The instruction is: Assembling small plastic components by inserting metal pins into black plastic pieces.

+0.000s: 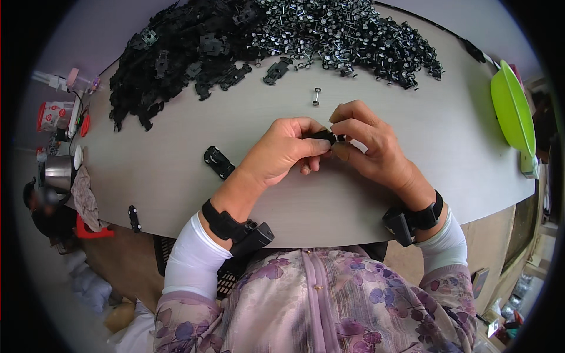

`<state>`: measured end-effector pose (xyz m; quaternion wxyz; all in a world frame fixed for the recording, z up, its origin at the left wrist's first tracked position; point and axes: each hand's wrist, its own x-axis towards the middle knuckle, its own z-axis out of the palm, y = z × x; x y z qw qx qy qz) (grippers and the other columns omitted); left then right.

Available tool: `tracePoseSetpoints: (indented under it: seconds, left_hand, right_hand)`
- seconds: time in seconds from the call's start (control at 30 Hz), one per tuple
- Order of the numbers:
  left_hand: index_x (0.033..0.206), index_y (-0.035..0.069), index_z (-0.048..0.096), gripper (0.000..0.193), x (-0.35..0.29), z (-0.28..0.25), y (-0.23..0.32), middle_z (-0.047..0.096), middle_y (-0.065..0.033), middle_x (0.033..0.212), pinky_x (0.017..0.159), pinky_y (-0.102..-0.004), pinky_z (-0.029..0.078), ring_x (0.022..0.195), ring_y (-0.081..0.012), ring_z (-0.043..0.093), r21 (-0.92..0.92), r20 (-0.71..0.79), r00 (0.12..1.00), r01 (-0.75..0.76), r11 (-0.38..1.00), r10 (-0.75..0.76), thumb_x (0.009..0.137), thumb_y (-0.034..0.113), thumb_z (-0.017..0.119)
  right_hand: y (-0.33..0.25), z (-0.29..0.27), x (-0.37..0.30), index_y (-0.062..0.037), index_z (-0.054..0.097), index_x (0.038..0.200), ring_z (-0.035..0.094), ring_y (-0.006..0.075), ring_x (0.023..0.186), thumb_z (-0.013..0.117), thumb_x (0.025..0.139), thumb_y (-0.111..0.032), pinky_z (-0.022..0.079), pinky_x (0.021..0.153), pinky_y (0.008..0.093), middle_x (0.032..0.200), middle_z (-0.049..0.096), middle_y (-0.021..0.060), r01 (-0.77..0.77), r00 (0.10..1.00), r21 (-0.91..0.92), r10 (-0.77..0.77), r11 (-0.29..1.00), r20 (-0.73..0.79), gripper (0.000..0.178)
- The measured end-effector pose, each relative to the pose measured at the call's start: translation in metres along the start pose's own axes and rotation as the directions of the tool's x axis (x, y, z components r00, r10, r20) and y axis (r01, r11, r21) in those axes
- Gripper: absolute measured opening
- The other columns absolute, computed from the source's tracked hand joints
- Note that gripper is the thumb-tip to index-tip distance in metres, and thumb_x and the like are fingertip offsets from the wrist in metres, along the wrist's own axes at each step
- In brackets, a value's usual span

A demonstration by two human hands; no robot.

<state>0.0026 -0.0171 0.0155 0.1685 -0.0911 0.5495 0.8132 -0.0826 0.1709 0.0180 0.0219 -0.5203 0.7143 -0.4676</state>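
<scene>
Over the middle of the table, my left hand (282, 150) is closed round a small black plastic toy-car chassis (322, 136), mostly hidden by the fingers. My right hand (376, 147) meets it from the other side, its thumb and fingers pinching a small wheel axle (341, 138) against the chassis. Whether the axle sits in the chassis is too small to tell. A loose wheel axle (316, 97) with a black wheel at each end lies just beyond my hands. Beside my left wrist rests a black toy car (219, 162).
Black chassis parts (170, 67) are heaped at the far left, touching a heap of wheel axles (347, 38). A green basin (512, 109) stands at the right edge. Another toy car (135, 219), a metal kettle (57, 172) and a cloth (86, 197) are at the left; a person (50, 220) sits beyond.
</scene>
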Motion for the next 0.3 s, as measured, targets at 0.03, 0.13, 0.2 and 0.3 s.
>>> tracePoseSetpoints:
  seconds: [0.03, 0.13, 0.2, 0.3]
  left_hand:
    - [0.096, 0.001, 0.063, 0.015, 0.0005, -0.0014, -0.0032, 0.066, -0.0060, 0.081, 0.048, -0.0204, 0.046, 0.057, -0.0093, 0.060, -0.006, -0.022, 1.000, 0.002, 1.000, -0.002, 0.085, 0.009, 0.069]
    - [0.094, 0.002, 0.064, 0.015, 0.0001, -0.0033, -0.0046, 0.067, -0.0070, 0.081, 0.046, -0.0195, 0.043, 0.055, -0.0083, 0.058, -0.034, -0.037, 0.999, 0.014, 0.999, -0.016, 0.086, 0.012, 0.071]
    - [0.093, 0.002, 0.064, 0.014, -0.0004, -0.0040, -0.0038, 0.067, -0.0079, 0.081, 0.046, -0.0193, 0.043, 0.055, -0.0083, 0.058, -0.057, -0.028, 0.999, 0.025, 0.998, -0.026, 0.086, 0.012, 0.070]
    - [0.094, 0.002, 0.064, 0.014, 0.0000, -0.0062, -0.0068, 0.067, -0.0079, 0.079, 0.045, -0.0193, 0.043, 0.054, -0.0083, 0.057, -0.139, 0.014, 0.999, 0.035, 0.990, -0.034, 0.086, 0.013, 0.070]
  right_hand:
    - [-0.0003, 0.0001, 0.0020, -0.0034, 0.060, 0.091, 0.061, 0.0274, 0.084, 0.073, 0.066, 0.005, 0.052, 0.068, 0.0343, 0.098, 0.058, 0.0102, 0.054, 0.997, -0.008, -0.055, 0.998, -0.049, 0.029]
    - [-0.0049, -0.0033, 0.0048, -0.0033, 0.061, 0.090, 0.061, 0.0279, 0.083, 0.074, 0.065, 0.007, 0.052, 0.068, 0.0346, 0.097, 0.058, 0.0108, 0.124, 0.989, -0.046, -0.127, 0.991, -0.076, 0.030]
    - [-0.0067, -0.0025, 0.0022, -0.0034, 0.061, 0.089, 0.061, 0.0281, 0.083, 0.074, 0.064, 0.007, 0.052, 0.068, 0.0344, 0.097, 0.058, 0.0113, 0.142, 0.988, -0.073, -0.146, 0.987, -0.054, 0.030]
    - [-0.0032, 0.0017, -0.0044, -0.0039, 0.061, 0.088, 0.061, 0.0274, 0.086, 0.075, 0.065, 0.005, 0.052, 0.069, 0.0347, 0.099, 0.059, 0.0111, 0.069, 0.998, -0.041, -0.069, 0.997, 0.006, 0.028]
